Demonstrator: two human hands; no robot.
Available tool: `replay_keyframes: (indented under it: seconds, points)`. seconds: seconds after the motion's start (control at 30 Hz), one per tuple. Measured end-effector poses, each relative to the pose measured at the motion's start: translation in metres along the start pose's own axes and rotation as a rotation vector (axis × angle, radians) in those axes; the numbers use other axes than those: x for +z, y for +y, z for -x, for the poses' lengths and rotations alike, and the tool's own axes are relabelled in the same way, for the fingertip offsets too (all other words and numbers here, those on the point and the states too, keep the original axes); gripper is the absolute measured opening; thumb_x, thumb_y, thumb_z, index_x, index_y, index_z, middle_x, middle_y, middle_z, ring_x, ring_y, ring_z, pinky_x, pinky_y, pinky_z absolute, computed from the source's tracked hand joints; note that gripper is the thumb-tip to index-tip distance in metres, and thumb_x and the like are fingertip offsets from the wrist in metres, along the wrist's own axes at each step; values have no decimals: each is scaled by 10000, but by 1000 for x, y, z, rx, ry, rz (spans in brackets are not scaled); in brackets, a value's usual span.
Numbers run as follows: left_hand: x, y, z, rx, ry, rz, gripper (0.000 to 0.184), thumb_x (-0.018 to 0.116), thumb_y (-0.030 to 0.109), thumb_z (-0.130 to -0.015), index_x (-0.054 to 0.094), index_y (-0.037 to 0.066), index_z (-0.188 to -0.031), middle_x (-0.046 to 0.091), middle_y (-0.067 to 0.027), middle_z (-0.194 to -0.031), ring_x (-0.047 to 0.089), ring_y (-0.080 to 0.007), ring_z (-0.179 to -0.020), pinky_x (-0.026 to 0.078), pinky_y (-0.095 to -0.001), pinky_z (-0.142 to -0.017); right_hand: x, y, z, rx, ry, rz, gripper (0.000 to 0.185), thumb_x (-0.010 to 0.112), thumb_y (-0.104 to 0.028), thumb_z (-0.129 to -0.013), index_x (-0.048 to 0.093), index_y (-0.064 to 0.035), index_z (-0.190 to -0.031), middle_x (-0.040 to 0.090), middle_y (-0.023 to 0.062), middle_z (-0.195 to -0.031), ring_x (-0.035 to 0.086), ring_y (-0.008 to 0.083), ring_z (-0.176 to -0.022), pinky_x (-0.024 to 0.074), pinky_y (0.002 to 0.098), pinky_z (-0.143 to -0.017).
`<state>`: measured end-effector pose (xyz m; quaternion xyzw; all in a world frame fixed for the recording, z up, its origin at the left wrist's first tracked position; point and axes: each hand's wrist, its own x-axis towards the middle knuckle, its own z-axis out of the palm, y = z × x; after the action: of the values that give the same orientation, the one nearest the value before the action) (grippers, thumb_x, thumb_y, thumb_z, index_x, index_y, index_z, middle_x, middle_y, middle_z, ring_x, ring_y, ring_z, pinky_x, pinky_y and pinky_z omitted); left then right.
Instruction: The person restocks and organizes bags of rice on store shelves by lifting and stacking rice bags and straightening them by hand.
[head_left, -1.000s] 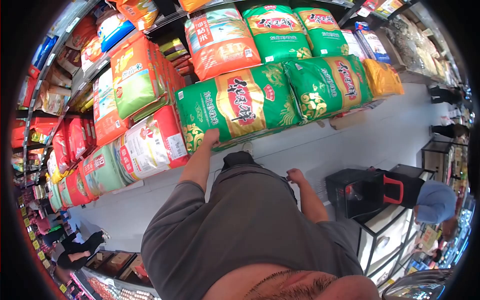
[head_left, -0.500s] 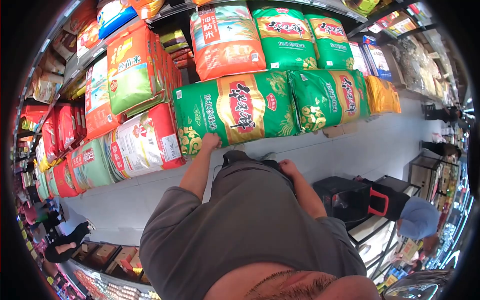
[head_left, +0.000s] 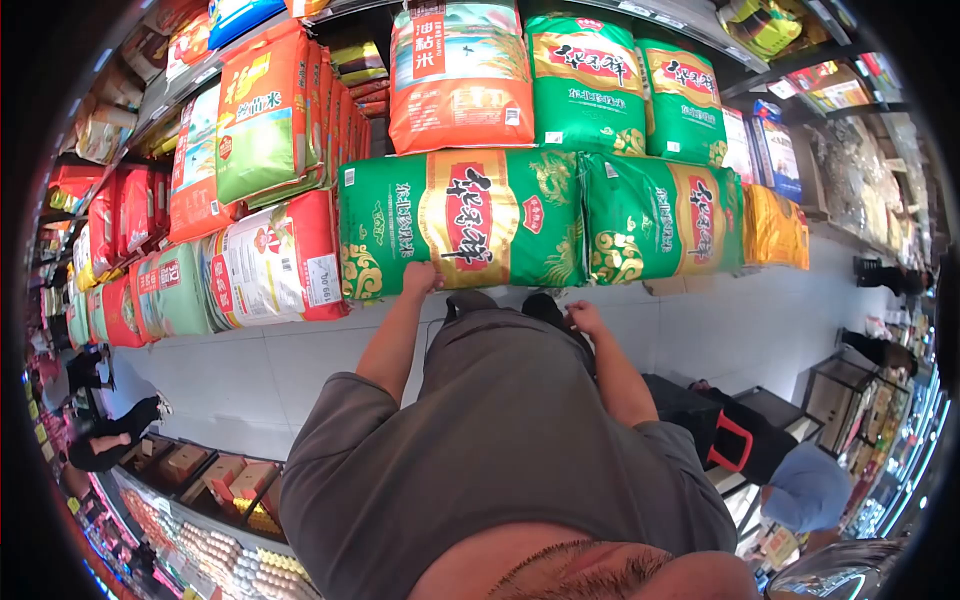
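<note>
My left hand (head_left: 421, 277) is at the lower edge of a large green rice bag (head_left: 520, 215), its fingers curled; whether it grips the bag is hard to tell. Beside my dark trousers, my right hand (head_left: 583, 317) hangs with curled fingers, just below the front edge of a second green bag (head_left: 655, 215). Nothing can be made out in it. Both green bags lie flat, side by side. Behind them stand an orange and blue rice bag (head_left: 460, 80) and two upright green bags. A white and red bag (head_left: 272, 262) with a price label adjoins the left one.
Orange and green bags (head_left: 262, 125) are stacked at the left. An orange-yellow bag (head_left: 775, 228) lies at the right. A black basket with a red handle (head_left: 731, 442) is behind me at the right, near a person in blue (head_left: 808, 488). Egg trays (head_left: 215, 550) are at the lower left.
The view has shifted along the shelf. My left hand stays by the green bag's lower edge. My right hand has moved in towards my body and closer to the bags. The basket is now partly hidden by my arm.
</note>
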<state>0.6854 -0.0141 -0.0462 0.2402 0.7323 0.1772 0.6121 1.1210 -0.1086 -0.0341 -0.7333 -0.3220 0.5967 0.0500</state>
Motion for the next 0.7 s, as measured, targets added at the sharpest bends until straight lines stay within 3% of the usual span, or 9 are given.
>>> replay_keyframes:
  seconds: [0.07, 0.13, 0.27, 0.33, 0.37, 0.43, 0.47, 0.63, 0.7]
  points:
    - [12, 6, 0, 9, 34, 15, 308, 436, 188, -996, 673, -7, -972, 739, -109, -779, 666, -178, -546, 437, -288, -413, -27, -10, -6, -2, 14, -26, 311, 545, -222, -954, 634, -72, -1211, 732, 91, -920, 709, 197, -817, 560, 365, -703]
    - [31, 17, 4, -99, -96, 15, 269, 449, 148, -962, 672, -2, -948, 737, -110, -775, 668, -187, -552, 451, -301, -434, -54, -24, -9, 18, 60, -129, 339, 520, -283, -965, 625, -91, -1224, 733, 90, -928, 703, 198, -821, 550, 359, -683]
    - [75, 31, -1, -188, -25, 147, 246, 460, 144, -942, 672, 20, -956, 735, -105, -778, 669, -191, -561, 465, -321, -462, -121, -47, -24, 27, 25, -310, 349, 512, -309, -958, 630, -80, -1194, 724, 94, -904, 691, 203, -812, 526, 339, -648]
    - [88, 37, 5, -149, 36, 97, 231, 464, 171, -949, 669, 67, -972, 732, -97, -787, 670, -190, -570, 474, -335, -487, -149, -59, -25, 100, 103, -429, 264, 516, -297, -945, 636, -76, -1024, 702, 90, -810, 647, 194, -664, 476, 316, -553]
    - [92, 40, 10, -153, 43, 93, 231, 464, 171, -949, 669, 67, -972, 732, -97, -787, 670, -190, -570, 474, -335, -487, -159, -62, -30, 103, 95, -432, 264, 516, -297, -945, 636, -76, -1024, 702, 90, -810, 647, 194, -664, 476, 316, -553]
    - [99, 47, 18, -153, 67, 103, 218, 466, 194, -955, 664, 106, -981, 718, -79, -767, 671, -192, -573, 475, -340, -484, -180, -68, -45, 96, 177, -628, 196, 521, -275, -937, 556, -105, -847, 613, 52, -659, 561, 169, -530, 413, 306, -472]
    - [102, 47, 16, -166, 64, 118, 221, 467, 224, -964, 650, 100, -957, 702, -80, -740, 670, -202, -570, 484, -359, -486, -183, -78, -45, 92, 213, -770, 262, 543, -248, -920, 434, -156, -700, 435, -1, -526, 394, 147, -408, 305, 316, -399]
    - [154, 58, 12, -231, 187, 309, 192, 531, 188, -935, 621, 20, -927, 679, -103, -749, 646, -210, -564, 502, -359, -473, -204, -106, -47, 10, 161, -897, 382, 579, -206, -877, 318, -194, -598, 241, -29, -480, 225, 136, -368, 172, 328, -374]
    - [188, 84, 26, -130, 212, 27, 185, 606, 175, -896, 625, -7, -920, 649, -87, -731, 622, -195, -560, 501, -331, -447, -209, -111, -49, 53, 164, -839, 363, 581, -197, -861, 330, -191, -600, 255, -26, -481, 234, 134, -366, 177, 323, -371]
